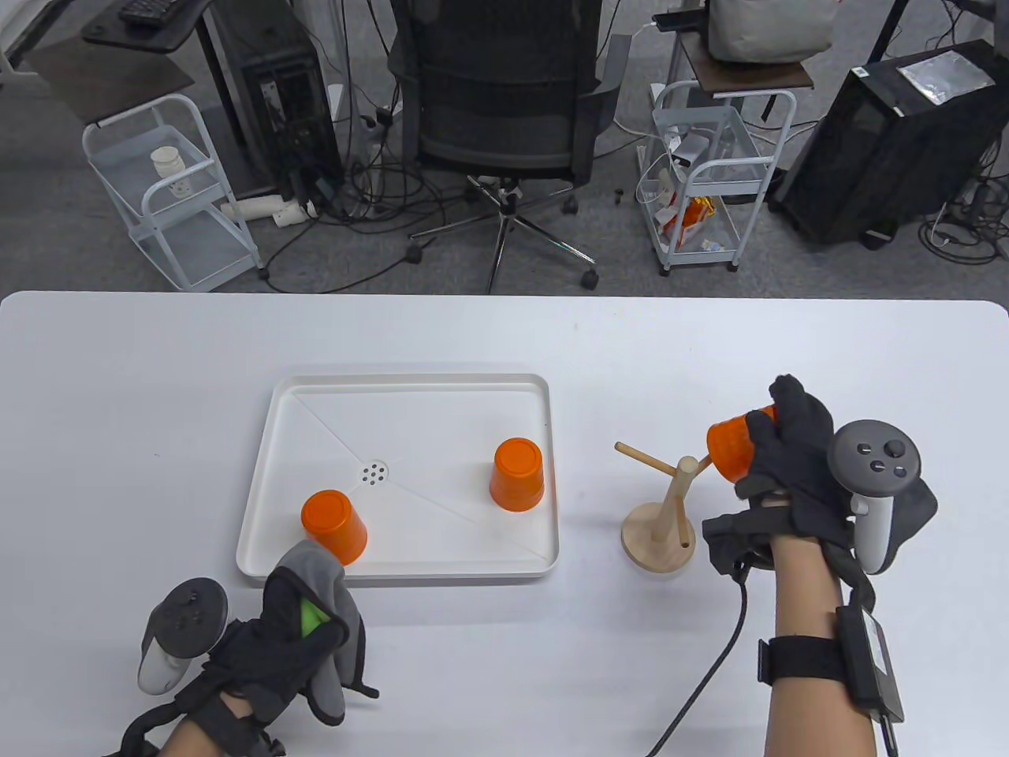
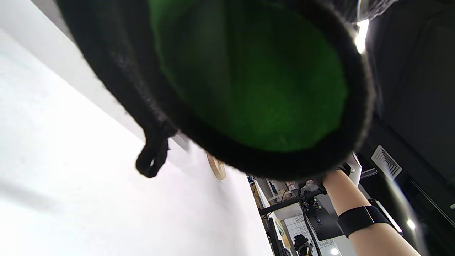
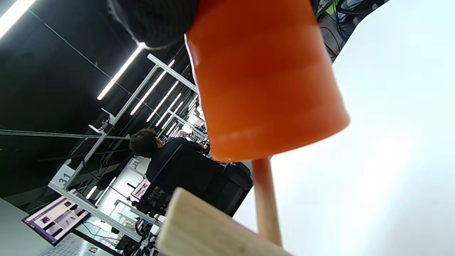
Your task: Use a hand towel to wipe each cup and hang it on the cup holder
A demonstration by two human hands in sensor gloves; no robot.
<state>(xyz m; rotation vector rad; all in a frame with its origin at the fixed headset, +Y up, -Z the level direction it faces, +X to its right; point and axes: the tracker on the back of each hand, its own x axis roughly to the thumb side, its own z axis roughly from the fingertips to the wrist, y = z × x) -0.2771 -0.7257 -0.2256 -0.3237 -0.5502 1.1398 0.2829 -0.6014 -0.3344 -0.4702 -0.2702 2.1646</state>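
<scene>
Right hand (image 1: 796,457), fingers clamped on cup (image 1: 733,448), mouth at holder (image 1: 660,505) right peg; the tip seems just entering. Slide along peg axis, seat before letting go. Left hand (image 1: 292,639) fingers curled on towel (image 1: 315,572), near worktop edge. Two cups wait in tray (image 1: 410,382).

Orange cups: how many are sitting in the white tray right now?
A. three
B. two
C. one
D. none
B. Two orange cups stand upside down in the white tray; a third cup is held in the right hand at the wooden cup holder.
</scene>
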